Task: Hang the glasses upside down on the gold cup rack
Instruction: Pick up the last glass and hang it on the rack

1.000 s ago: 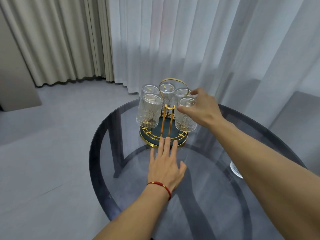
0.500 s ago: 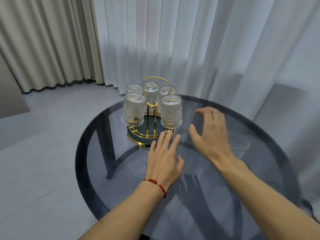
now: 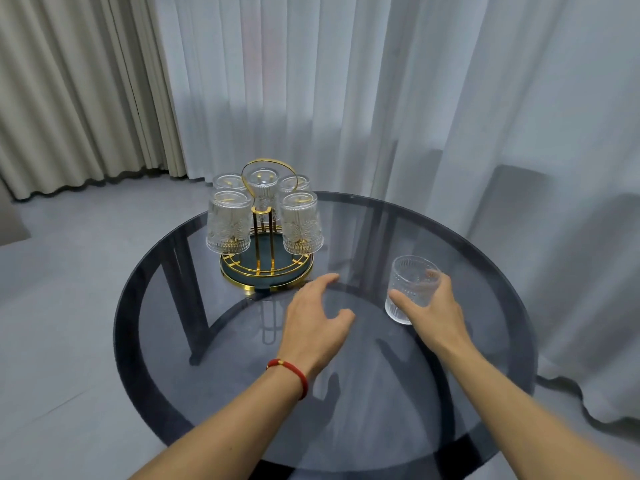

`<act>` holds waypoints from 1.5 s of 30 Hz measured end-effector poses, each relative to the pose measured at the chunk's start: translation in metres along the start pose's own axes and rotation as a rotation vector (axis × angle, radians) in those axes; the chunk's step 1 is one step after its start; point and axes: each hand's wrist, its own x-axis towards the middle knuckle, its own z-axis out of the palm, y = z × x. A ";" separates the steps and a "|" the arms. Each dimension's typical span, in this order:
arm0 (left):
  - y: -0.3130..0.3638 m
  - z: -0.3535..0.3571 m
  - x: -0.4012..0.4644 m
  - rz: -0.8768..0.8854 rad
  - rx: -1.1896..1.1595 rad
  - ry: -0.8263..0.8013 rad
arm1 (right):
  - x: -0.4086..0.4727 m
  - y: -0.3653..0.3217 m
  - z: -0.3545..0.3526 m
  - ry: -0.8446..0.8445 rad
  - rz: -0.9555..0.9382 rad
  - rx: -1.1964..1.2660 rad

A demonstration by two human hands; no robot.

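My left hand [image 3: 317,318] hovers open over the tabletop [image 3: 346,410], fingers spread, holding nothing. My right hand [image 3: 433,308] wraps the last glass [image 3: 410,287], thumb on the near wall, fingers round the far side; it stands upright on the glass top. I judge it rigid, ribbed enough to grip, breakable, moderately heavy, so hold mid-wall. Beyond my left fingertips stands the gold rack [image 3: 265,271], with five glasses hung upside down.

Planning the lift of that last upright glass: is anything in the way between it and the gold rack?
Nothing visible. The glass, in the right hand, has bare tabletop between it and the gold rack. The left hand lies nearer, beside that path.
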 end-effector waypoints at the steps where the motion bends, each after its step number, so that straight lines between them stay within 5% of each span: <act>1: 0.002 0.001 -0.001 -0.031 -0.034 -0.010 | 0.000 0.000 -0.002 0.007 -0.023 0.006; 8: 0.012 -0.003 0.005 -0.210 -0.436 -0.185 | -0.020 -0.028 -0.003 -0.146 -0.432 -0.127; 12: 0.013 -0.007 0.003 -0.177 -0.337 -0.134 | -0.035 -0.044 0.013 -0.335 -0.599 -0.222; 18: 0.005 -0.039 0.015 -0.284 -0.782 -0.061 | -0.032 -0.059 0.020 -0.510 -0.238 0.200; 22: -0.006 -0.050 0.018 -0.237 -0.900 -0.063 | -0.037 -0.075 0.037 -0.457 -0.245 0.279; 25: -0.018 -0.056 0.024 -0.311 -0.628 0.148 | -0.033 -0.101 0.042 -0.285 -0.406 0.122; 27: -0.033 -0.059 0.027 -0.301 -0.130 0.231 | -0.029 -0.126 0.046 -0.206 -0.500 0.046; 31: -0.056 -0.048 0.026 -0.073 0.580 -0.095 | -0.013 -0.179 0.059 -0.112 -0.607 -0.027; 45: -0.079 -0.041 0.037 0.006 0.675 -0.151 | 0.013 -0.233 0.111 -0.116 -0.711 -0.450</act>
